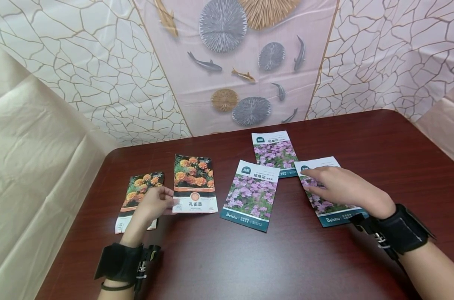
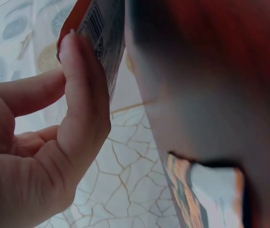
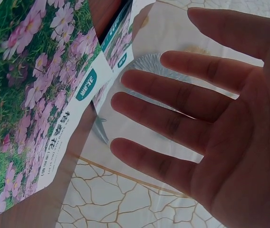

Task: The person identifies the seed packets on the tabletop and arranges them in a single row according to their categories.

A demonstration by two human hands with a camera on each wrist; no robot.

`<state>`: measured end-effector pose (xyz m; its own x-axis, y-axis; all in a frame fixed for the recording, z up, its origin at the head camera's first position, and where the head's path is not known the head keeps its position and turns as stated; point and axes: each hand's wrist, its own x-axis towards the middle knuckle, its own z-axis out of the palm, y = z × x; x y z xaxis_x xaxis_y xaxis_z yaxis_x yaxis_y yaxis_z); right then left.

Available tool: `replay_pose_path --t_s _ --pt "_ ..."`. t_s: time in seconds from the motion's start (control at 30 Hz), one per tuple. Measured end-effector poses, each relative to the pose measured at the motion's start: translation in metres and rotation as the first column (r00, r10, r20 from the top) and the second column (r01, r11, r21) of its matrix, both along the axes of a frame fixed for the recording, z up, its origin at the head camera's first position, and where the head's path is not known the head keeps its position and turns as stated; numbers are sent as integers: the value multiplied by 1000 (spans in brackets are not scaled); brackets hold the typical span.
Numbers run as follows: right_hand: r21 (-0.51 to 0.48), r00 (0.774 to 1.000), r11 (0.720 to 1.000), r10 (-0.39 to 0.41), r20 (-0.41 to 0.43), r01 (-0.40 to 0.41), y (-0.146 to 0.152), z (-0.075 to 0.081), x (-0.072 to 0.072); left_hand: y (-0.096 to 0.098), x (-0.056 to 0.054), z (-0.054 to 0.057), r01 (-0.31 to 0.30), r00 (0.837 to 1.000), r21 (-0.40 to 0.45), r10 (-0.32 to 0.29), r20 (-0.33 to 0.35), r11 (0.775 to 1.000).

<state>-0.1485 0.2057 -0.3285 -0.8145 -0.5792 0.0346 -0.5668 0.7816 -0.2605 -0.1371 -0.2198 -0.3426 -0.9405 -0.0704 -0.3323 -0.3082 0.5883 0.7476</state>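
My left hand [image 1: 155,205] pinches the lower left edge of a marigold seed packet [image 1: 194,177] with orange flowers. In the left wrist view, thumb and fingers grip that packet [image 2: 107,40], whose barcoded back shows. A second marigold packet [image 1: 132,191] lies to the left, partly covered by the left hand. Over the right-hand purple-flower seed packet [image 1: 333,220] hovers my right hand [image 1: 337,187], its fingers spread and nothing held. The right wrist view shows the hand [image 3: 230,111] apart from the purple-flower packet [image 3: 35,95].
Two more purple-flower packets lie in the middle of the dark wooden table [image 1: 212,258], one nearer [image 1: 251,196] and one farther back [image 1: 275,154]. A patterned cloth [image 1: 245,62] hangs behind the table's far edge. Each wrist wears a black strap [image 1: 401,229] with a small device.
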Motion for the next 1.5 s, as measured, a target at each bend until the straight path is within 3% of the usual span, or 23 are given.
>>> replay_pose_path --t_s 0.33,0.9,1.0,1.2,1.5 --pt "-3 1000 1000 -1 6 1 2 -1 -2 -15 6 -11 -17 998 -59 21 54 998" --pt "-8 1000 1000 1 12 -1 3 -4 -3 -21 6 -16 25 999 -243 -13 52 970" --pt "-4 1000 1000 6 18 -6 3 -4 -3 -20 9 -14 42 999 -294 -34 32 955" --pt "6 1000 1000 -3 7 3 3 -4 -3 -16 13 -8 68 997 -422 -77 -4 904" --pt "4 1000 1000 0 6 0 3 -3 -3 -5 19 -4 52 993 -563 -105 -62 825"
